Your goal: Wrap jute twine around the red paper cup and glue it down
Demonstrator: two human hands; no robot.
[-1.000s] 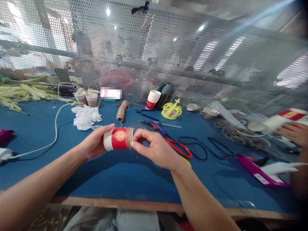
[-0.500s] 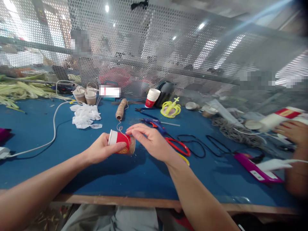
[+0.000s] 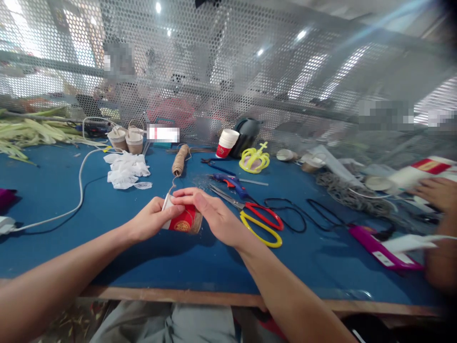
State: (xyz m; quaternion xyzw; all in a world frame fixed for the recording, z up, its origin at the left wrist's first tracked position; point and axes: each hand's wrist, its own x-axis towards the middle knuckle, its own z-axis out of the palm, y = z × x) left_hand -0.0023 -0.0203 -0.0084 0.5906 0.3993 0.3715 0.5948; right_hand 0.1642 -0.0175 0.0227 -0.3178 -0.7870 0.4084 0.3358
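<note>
- Red-and-white paper cup [image 3: 183, 220]: lies on its side in the hands, just above or on the blue table [image 3: 214, 267], cannot tell which.
- And look at the long axis: roughly left to right, white end to the left and slightly farther off, twine-wrapped end to the right.
- Left hand [image 3: 152, 220]: clamped round the white end, thumb across the red band.
- Right hand [image 3: 217, 214]: close beside the left, fingers extended and laid over the cup.
- Over to the twine spool [image 3: 180, 160]: just beyond, with a strand leading to the cup.
- Now the stacked cups [image 3: 227, 143]: nested one inside another, near the dark container [image 3: 246, 136], contents hidden.
- Back left, two twine-wrapped cups [image 3: 126, 141]: upright, side by side, contents too small to tell.
</note>
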